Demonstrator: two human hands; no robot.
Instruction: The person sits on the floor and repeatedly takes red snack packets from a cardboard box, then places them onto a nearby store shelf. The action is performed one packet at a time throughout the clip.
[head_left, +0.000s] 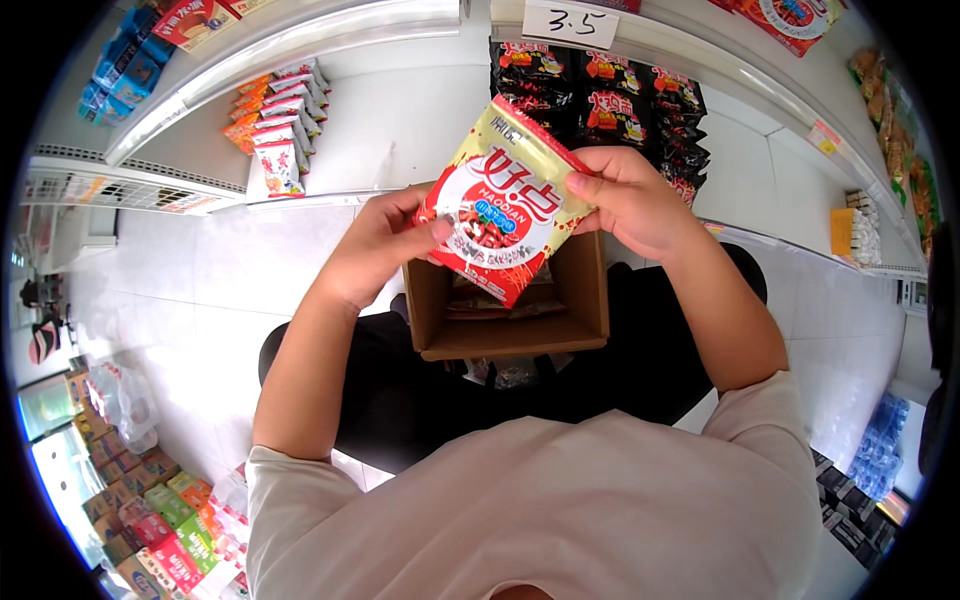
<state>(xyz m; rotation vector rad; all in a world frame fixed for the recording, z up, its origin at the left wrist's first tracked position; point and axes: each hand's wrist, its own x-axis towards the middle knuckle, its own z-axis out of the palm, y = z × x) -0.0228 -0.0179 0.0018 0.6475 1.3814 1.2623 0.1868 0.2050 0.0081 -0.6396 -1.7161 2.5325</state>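
Both of my hands hold one red and pale yellow snack packet (501, 206), tilted, above an open cardboard box (517, 346). My left hand (390, 244) grips its lower left edge with the thumb on the front. My right hand (622, 196) pinches the upper right edge. Down in the box lie more packets (506, 306), partly hidden by the one I hold. The box stands between my knees. Behind the held packet, black snack packets (615, 112) are stacked in rows on the lower shelf.
White and orange packets (281, 161) stand in rows on the lower shelf (420, 97) at left. A handwritten price card (570, 26) is fixed to the upper shelf's edge. Stacked cartons (161, 517) are at lower left; wrapped blue bottles (877, 446) are at far right.
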